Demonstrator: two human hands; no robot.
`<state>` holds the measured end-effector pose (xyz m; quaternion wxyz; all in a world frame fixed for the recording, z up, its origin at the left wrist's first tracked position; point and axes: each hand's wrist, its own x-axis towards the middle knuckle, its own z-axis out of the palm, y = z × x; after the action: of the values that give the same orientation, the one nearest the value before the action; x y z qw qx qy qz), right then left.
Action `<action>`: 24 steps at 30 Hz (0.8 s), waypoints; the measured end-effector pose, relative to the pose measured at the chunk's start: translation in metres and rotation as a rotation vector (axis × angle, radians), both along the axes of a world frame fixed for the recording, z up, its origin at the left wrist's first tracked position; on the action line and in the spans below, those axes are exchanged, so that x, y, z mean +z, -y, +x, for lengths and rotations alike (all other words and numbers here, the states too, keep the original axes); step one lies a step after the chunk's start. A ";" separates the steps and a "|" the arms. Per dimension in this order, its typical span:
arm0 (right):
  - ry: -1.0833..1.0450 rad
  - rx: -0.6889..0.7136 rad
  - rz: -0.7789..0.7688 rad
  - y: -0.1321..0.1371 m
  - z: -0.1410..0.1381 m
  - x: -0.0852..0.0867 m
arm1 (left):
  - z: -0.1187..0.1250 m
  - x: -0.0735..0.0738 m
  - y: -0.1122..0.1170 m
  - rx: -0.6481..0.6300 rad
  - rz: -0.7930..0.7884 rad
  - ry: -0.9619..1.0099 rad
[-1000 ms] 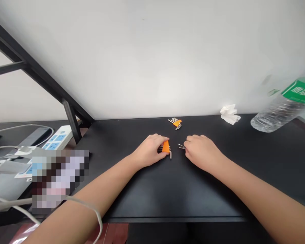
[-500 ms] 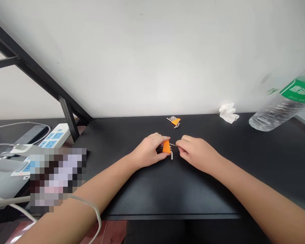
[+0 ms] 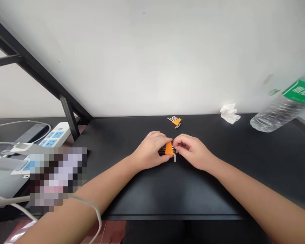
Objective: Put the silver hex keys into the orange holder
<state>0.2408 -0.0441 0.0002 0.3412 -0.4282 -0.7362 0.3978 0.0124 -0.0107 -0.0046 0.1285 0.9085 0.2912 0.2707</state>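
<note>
The left hand (image 3: 151, 149) pinches the orange holder (image 3: 169, 148), perhaps to keep it still, while the right hand (image 3: 193, 151) pinches a metal key (image 3: 173, 147) at its right end.

Smooth plastic holder (image 3: 169, 148) — shiny metal hex keys (image 3: 175, 158)

We see a tapered orange holder (image 3: 169, 148) bearing metal hex keys (image 3: 175, 158), long shafts pointing left, one bent end turned toward us, over the black desktop (image 3: 147, 200).
</note>
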 end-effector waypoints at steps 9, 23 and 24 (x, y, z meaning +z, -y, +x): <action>0.060 -0.050 -0.119 -0.013 0.021 0.002 | -0.004 -0.003 -0.003 -0.060 0.025 0.044; 0.982 0.043 0.444 -0.006 0.022 -0.003 | -0.007 -0.006 -0.009 0.049 -0.084 -0.099; 0.978 0.037 0.458 -0.006 0.022 -0.002 | -0.006 -0.006 -0.008 0.045 -0.084 -0.093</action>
<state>0.2625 -0.0383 -0.0020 0.0361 -0.4650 -0.8845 -0.0129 0.0065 -0.0022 -0.0103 0.1466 0.9071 0.3284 0.2186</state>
